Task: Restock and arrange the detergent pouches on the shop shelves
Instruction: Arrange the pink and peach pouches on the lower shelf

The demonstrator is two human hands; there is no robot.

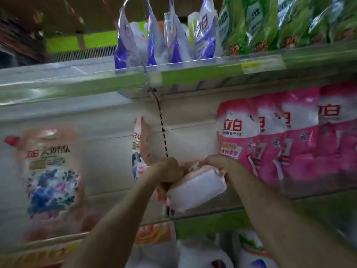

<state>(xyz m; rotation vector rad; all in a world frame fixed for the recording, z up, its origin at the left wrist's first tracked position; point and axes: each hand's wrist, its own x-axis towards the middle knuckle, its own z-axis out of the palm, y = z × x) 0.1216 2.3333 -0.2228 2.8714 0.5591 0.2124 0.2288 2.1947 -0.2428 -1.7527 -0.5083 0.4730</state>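
Note:
Both of my hands grip one pale pink detergent pouch [195, 187], tipped so that its whitish bottom faces me, in front of the middle shelf. My left hand [169, 171] clutches its left side and my right hand [220, 163] its upper right side. A peach pouch with a red cap and flower print [49, 171] stands at the left of the middle shelf. Another peach pouch [140, 144] stands edge-on just behind my left hand. Pink pouches [280, 136] fill the shelf's right part.
The upper shelf [77, 78] carries purple-and-white pouches [166, 35] and green pouches [280, 24]. A black dashed hanging strip [163, 128] drops from its underside towards my hands. White bottles [251, 252] stand on the shelf below. The view is blurred.

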